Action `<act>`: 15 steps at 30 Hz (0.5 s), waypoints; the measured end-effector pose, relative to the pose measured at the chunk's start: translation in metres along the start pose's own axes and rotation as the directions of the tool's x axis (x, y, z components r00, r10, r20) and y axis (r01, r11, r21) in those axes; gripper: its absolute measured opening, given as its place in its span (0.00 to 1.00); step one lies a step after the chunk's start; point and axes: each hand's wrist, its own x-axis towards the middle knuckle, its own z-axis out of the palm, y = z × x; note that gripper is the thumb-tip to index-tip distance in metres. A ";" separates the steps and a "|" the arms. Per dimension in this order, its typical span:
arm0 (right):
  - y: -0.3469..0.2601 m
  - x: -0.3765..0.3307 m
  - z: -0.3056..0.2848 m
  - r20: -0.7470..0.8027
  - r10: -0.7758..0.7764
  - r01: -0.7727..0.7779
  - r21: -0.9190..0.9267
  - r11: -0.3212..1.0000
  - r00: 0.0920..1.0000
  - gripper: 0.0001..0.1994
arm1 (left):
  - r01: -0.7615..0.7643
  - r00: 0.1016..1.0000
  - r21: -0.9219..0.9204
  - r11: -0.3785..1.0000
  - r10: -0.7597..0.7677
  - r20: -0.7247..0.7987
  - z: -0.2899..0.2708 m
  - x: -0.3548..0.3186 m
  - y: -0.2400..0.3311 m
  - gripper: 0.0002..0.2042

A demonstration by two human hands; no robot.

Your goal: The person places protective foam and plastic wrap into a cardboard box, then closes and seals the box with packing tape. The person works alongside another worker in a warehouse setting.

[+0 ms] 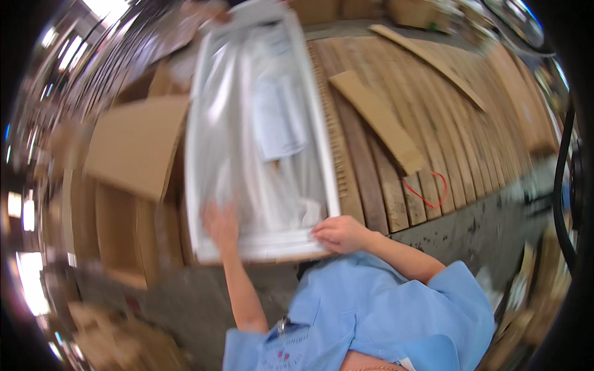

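Note:
A long open carton with a white foam rim point(331, 179) lies lengthwise before me. Inside it, clear plastic film point(223, 142) covers a pale item whose kind I cannot make out. A white paper sheet point(278, 117) rests on the film. My left hand point(221, 227), blurred by motion, lies on the film near the close left corner, its fingers stretched out. At the close right corner, my right hand point(341, 235) has its fingers curled on the foam rim. Another person's hand point(213, 12) is at the far end, also blurred.
To the right stands a slatted wooden surface point(445, 117) bearing a cardboard strip point(378, 122), a longer thin strip point(433, 65) and a red strap loop point(442, 191). Open cardboard boxes point(127, 229) stand on the left. A long carton point(523, 99) lies far right.

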 end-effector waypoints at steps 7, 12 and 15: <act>0.114 -0.019 -0.156 -0.402 0.642 -0.757 -0.340 0.557 0.653 0.18 | 0.129 0.979 0.074 0.989 -0.139 0.152 -0.004 0.006 -0.024 0.34; 0.301 -0.218 -0.394 -0.817 0.573 -0.964 -0.100 -0.248 -0.063 0.33 | -0.045 0.957 -0.220 0.975 0.105 0.270 0.020 0.037 0.046 0.35; 0.329 -0.135 -0.436 -0.833 0.545 -0.995 0.075 -0.060 -0.095 0.23 | -0.087 0.938 -0.140 0.986 0.128 0.321 -0.006 0.000 0.090 0.35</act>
